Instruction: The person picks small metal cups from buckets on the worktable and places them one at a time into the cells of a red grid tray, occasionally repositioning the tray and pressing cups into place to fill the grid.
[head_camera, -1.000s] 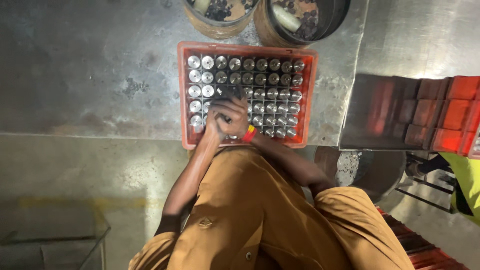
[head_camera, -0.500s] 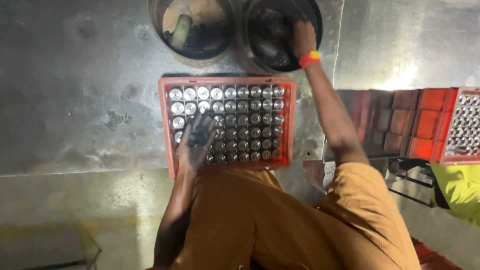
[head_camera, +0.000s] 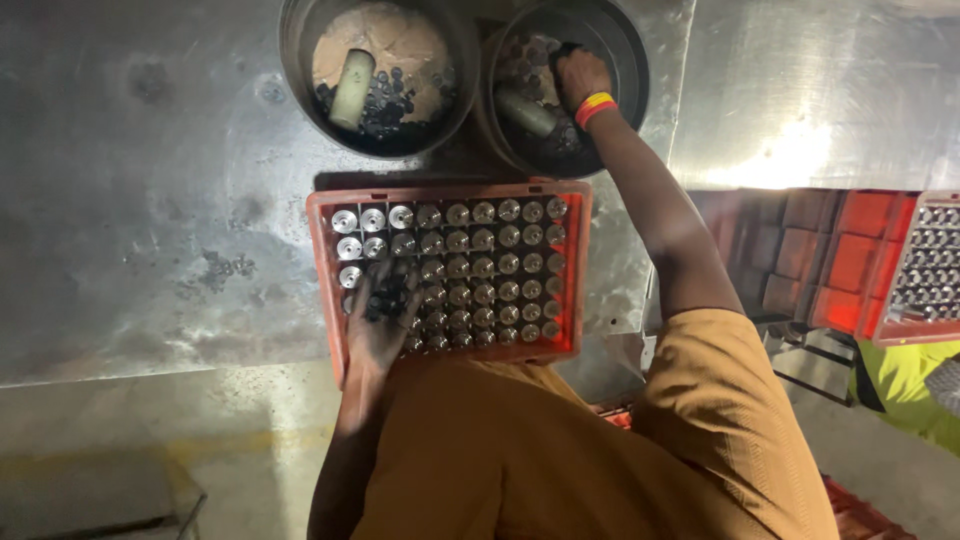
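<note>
The left hand (head_camera: 378, 325) has stayed flat on the red tray (head_camera: 327, 300) of shiny metal caps (head_camera: 480, 265) on the desk (head_camera: 150, 200), fingers loose. The right hand (head_camera: 580, 78) has left the tray and now reaches into the right bucket (head_camera: 625, 60). I cannot tell if its fingers hold anything.

Your tabletop (head_camera: 150, 200) is dull, smudged sheet metal with a scuffed sheen. The orange crate (head_camera: 325, 280) looks like matt moulded plastic. The small cylinders (head_camera: 490, 270) in it are bright, smooth metal. Both dark buckets (head_camera: 295, 60) look matt and grimy.
</note>
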